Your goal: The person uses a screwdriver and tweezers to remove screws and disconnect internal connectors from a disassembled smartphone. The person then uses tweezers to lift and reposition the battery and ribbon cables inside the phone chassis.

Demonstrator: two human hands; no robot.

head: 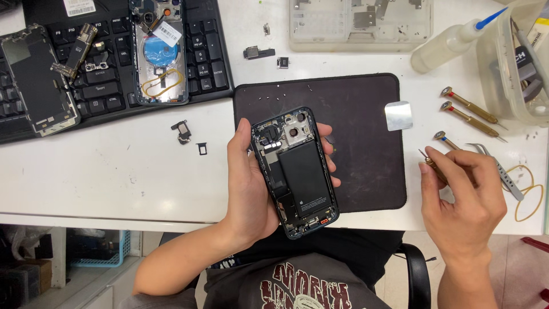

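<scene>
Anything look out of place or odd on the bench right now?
Yes: small loose parts lie scattered on the white table, off the dark mat. A back housing and screen rest on the keyboard.

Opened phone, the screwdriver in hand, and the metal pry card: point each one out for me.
opened phone [302, 174], head view, on its black battery.
screwdriver [433, 165], head view, on the brass shaft by the right thumb.
metal pry card [398, 116], head view, on its shiny flat face.

Opened phone [297, 171] in left hand [249, 189], screwdriver [434, 167] in right hand [463, 200].
</scene>
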